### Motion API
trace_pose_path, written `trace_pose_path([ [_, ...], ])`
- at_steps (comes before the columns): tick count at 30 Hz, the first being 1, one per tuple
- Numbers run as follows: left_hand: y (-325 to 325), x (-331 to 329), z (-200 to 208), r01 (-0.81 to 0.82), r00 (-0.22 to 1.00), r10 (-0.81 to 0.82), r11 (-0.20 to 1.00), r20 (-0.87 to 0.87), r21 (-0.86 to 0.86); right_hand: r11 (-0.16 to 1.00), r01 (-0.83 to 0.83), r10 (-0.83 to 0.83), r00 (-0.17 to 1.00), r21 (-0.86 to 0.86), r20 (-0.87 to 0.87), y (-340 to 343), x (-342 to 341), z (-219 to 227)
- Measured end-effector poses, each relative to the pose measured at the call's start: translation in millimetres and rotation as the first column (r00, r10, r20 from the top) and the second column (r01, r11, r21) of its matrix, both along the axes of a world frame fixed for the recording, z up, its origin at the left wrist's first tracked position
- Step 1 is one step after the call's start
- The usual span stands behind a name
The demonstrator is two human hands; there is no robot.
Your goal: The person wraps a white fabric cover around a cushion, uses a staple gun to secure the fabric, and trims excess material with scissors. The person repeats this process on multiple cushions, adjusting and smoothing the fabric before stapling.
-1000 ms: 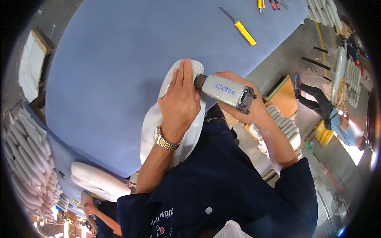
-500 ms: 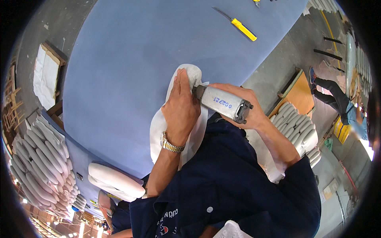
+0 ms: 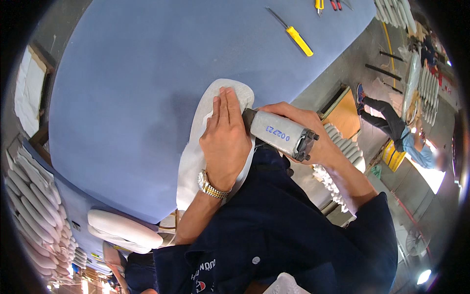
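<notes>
A white fabric-covered pad (image 3: 194,164), long and rounded at its far end, lies at the table edge against my body. My left hand (image 3: 226,137) rests flat on top of it, fingers stretched out and pointing to the far end. In my right hand (image 3: 313,130) is a metal staple gun (image 3: 278,131), its dark nose at the pad's right edge beside my left fingers. The gun's body hides most of my right fingers. Whether the nose touches the fabric, I cannot tell.
The blue-covered table (image 3: 132,88) carries a yellow-handled screwdriver (image 3: 299,41) and a yellow cutter (image 3: 319,6) farther off. Another white pad (image 3: 125,229) lies at the lower left. Stacked pads (image 3: 36,210) stand left. A person (image 3: 391,117) stands at far right; another (image 3: 139,269) is lower left.
The pad has turned and tilted, so its far end shows broader. My left hand still presses on it, and the staple gun stays at its right edge. The whole view has shifted somewhat.
</notes>
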State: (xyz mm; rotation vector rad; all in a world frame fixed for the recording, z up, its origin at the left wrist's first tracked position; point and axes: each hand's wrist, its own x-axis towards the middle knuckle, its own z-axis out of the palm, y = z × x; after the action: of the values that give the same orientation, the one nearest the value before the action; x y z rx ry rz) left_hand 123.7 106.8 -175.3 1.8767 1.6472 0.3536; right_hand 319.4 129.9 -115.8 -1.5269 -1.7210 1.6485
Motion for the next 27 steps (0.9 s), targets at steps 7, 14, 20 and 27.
trace_pose_path([
  [7,3.0,-1.8,1.6,-0.009,1.000,0.009,1.000,-0.004,-0.005,1.000,0.007,-0.007,1.000,0.006,0.016,0.0,-1.6,-4.8],
  [14,-9.4,-4.3,4.6,-0.049,0.984,0.060,0.996,0.166,-0.070,0.987,-0.004,0.017,0.996,0.161,-0.083,-8.7,31.7,-15.8],
  [20,12.6,-33.6,-2.2,0.182,0.870,-0.130,0.981,0.476,-0.064,0.922,0.330,-0.340,0.940,0.203,0.015,3.7,54.6,-56.7],
  [27,78.9,6.5,-16.7,0.299,0.821,-0.076,0.902,0.566,-0.312,0.822,0.176,-0.244,0.968,0.542,0.057,55.0,35.8,-95.8],
])
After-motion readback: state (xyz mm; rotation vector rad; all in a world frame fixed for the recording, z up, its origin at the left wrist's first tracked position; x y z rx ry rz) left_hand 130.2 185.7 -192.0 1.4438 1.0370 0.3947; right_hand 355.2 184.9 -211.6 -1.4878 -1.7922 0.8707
